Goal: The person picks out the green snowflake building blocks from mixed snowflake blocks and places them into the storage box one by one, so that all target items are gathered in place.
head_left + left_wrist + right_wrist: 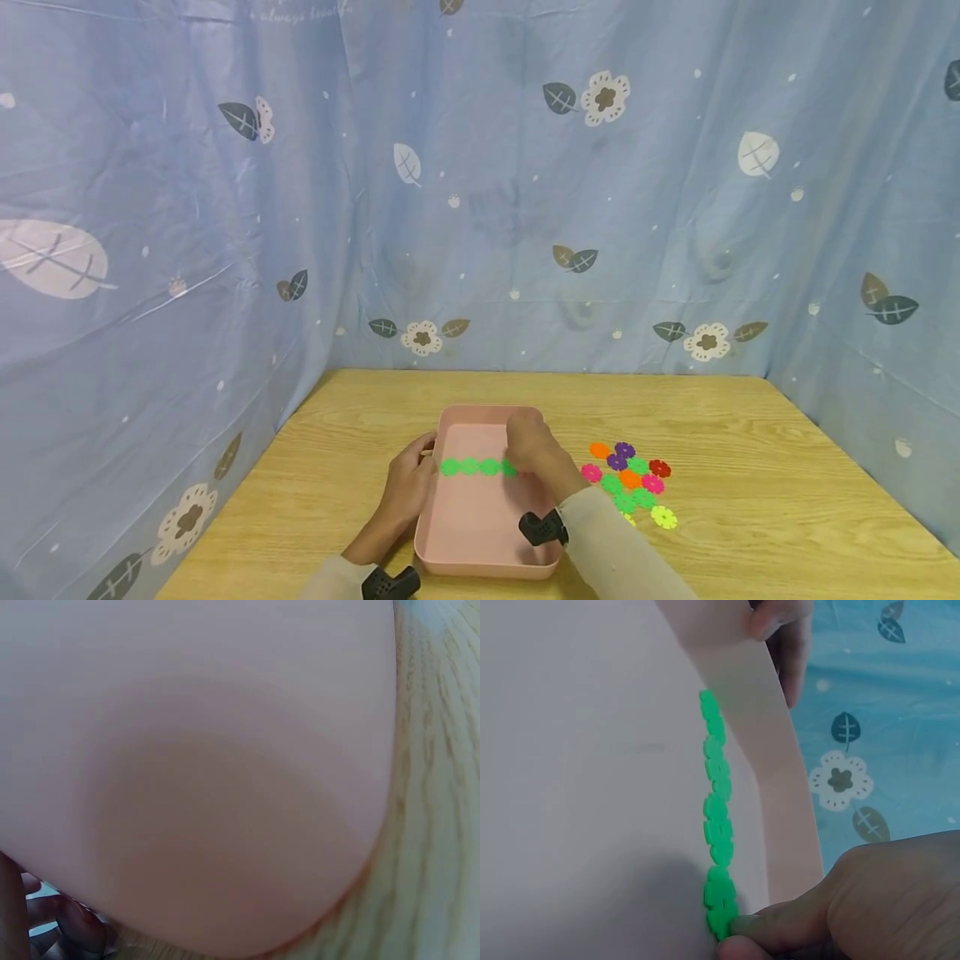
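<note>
Green flower discs (489,467), four: lying in a row inside pink tray (487,533). Pinching end disc (721,900) with right hand (529,443); gripping tray with left hand (410,482).

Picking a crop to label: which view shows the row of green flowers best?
Right wrist: the row of green flowers appears large and close, the right hand at its near end. Head shows the row small, its right end partly hidden by that hand. Left wrist shows none of it, mostly the tray.
</note>
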Motion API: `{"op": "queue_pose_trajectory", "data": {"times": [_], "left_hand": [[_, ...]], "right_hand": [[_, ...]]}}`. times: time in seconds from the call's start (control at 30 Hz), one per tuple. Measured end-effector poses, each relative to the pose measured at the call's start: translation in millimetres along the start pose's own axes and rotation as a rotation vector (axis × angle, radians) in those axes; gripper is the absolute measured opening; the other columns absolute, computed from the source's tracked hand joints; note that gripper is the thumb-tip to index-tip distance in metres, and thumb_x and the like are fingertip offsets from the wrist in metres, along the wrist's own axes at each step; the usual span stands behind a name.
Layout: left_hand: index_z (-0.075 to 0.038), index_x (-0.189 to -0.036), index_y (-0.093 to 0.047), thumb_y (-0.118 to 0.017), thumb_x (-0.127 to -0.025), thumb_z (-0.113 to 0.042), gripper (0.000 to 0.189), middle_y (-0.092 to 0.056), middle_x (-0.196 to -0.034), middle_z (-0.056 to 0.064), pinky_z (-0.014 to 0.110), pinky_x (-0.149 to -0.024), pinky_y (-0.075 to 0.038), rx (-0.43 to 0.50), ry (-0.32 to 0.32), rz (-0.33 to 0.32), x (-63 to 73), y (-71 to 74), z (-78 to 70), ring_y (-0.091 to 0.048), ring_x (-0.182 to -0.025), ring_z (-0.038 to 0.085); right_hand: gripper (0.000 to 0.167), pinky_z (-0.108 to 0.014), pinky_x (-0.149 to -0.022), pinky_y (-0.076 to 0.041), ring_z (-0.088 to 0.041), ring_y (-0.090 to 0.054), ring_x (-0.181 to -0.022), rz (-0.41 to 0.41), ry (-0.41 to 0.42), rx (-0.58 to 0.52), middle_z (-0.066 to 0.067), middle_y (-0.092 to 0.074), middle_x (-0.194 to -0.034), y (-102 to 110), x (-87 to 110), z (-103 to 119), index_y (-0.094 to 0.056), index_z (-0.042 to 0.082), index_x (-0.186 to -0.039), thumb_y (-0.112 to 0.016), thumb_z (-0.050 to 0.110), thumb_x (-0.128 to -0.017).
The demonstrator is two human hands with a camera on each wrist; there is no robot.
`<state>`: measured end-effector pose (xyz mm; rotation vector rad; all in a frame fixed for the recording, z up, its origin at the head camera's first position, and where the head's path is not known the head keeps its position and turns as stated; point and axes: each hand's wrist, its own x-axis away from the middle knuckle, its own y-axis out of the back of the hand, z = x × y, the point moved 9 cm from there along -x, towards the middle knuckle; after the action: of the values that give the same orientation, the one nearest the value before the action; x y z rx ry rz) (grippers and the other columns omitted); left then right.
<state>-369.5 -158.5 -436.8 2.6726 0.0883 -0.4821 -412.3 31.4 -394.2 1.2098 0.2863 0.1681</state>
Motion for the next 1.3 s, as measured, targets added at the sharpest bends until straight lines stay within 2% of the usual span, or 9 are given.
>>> {"op": "queue_pose_trajectory", "data": {"times": [0.13,0.3,0.5,0.63,0.73,0.83,0.93,1.1,1.3], "left_hand": [[0.005,-0.140,-0.055,-0.041,-0.095,-0.002,0.047,-0.064,-0.127,0.021,0.028,-0.072,-0.053,0.002,-0.002,0.005,-2.6,0.7,1.9,-0.066,-0.091,0.023],[0.005,-0.139,-0.056,-0.041,-0.096,-0.003,0.047,-0.065,-0.126,0.021,0.029,-0.075,-0.053,0.003,-0.009,0.001,-6.7,2.6,2.4,-0.068,-0.093,0.024],[0.003,-0.140,-0.056,-0.040,-0.096,-0.002,0.047,-0.066,-0.124,0.020,0.029,-0.072,-0.054,0.025,-0.002,0.012,-11.9,4.5,4.7,-0.068,-0.090,0.024],[0.003,-0.140,-0.056,-0.039,-0.096,-0.002,0.047,-0.065,-0.125,0.021,0.029,-0.070,-0.054,0.023,-0.011,0.026,-14.9,5.7,6.2,-0.068,-0.089,0.024],[0.004,-0.140,-0.055,-0.038,-0.096,-0.002,0.047,-0.064,-0.125,0.021,0.028,-0.070,-0.054,0.017,-0.011,0.031,-17.1,6.7,8.6,-0.068,-0.089,0.024],[0.004,-0.140,-0.056,-0.039,-0.096,-0.003,0.047,-0.064,-0.125,0.021,0.028,-0.070,-0.054,0.017,-0.010,0.031,-19.0,7.6,10.8,-0.068,-0.090,0.024],[0.004,-0.140,-0.056,-0.040,-0.097,-0.003,0.047,-0.064,-0.125,0.022,0.028,-0.071,-0.054,0.021,-0.010,0.030,-20.9,7.4,11.9,-0.068,-0.091,0.024],[0.005,-0.139,-0.056,-0.042,-0.098,-0.005,0.045,-0.064,-0.126,0.022,0.028,-0.072,-0.055,0.049,-0.009,0.039,-24.2,4.9,12.7,-0.069,-0.093,0.024],[0.004,-0.140,-0.055,-0.042,-0.099,-0.007,0.045,-0.064,-0.126,0.021,0.028,-0.070,-0.056,0.071,-0.007,0.067,-27.9,3.1,13.7,-0.070,-0.092,0.025]], "right_hand": [[0.025,-0.037,-0.077,-0.049,-0.027,-0.049,-0.085,0.001,0.007,0.033,-0.018,-0.058,-0.092,-0.9,-2.4,2.5,-0.054,0.002,-0.062,-0.067,-0.008,-0.082],[0.037,-0.035,-0.085,-0.050,-0.018,-0.048,-0.075,-0.033,0.064,0.116,-0.004,-0.051,-0.067,3.5,-5.7,10.8,-0.048,0.008,-0.054,-0.067,-0.005,-0.083],[0.056,-0.027,-0.057,-0.034,-0.012,-0.018,-0.054,-0.061,0.118,0.037,0.008,-0.011,-0.052,10.9,-9.2,19.0,-0.027,0.015,-0.048,-0.063,-0.010,-0.083],[0.055,-0.027,-0.052,-0.017,-0.013,-0.008,-0.058,-0.032,0.105,-0.064,0.007,-0.008,-0.058,11.0,-11.1,19.2,-0.022,0.016,-0.054,-0.058,-0.015,-0.081],[0.034,-0.026,-0.050,-0.034,-0.013,-0.033,-0.056,-0.014,0.051,-0.147,0.005,-0.040,-0.061,12.9,-12.1,15.9,-0.049,0.008,-0.059,-0.063,-0.013,-0.082],[0.012,-0.036,-0.067,-0.054,-0.025,-0.061,-0.079,-0.013,-0.014,-0.239,-0.009,-0.066,-0.091,17.4,-12.0,11.0,-0.073,0.001,-0.093,-0.071,-0.008,-0.085],[0.027,-0.038,-0.070,-0.057,-0.029,-0.064,-0.086,-0.034,-0.040,-0.357,-0.013,-0.067,-0.097,23.4,-9.7,6.3,-0.073,-0.002,-0.111,-0.075,-0.005,-0.084],[0.028,-0.034,-0.063,-0.058,-0.024,-0.067,-0.075,-0.091,-0.038,-0.494,-0.011,-0.065,-0.087,32.7,-4.3,-5.2,-0.070,-0.005,-0.114,-0.073,-0.005,-0.085],[0.028,-0.036,-0.063,-0.057,-0.025,-0.069,-0.069,-0.152,-0.081,-0.517,-0.010,-0.067,-0.084,42.6,0.2,-23.6,-0.070,-0.005,-0.114,-0.073,-0.002,-0.087]]}}
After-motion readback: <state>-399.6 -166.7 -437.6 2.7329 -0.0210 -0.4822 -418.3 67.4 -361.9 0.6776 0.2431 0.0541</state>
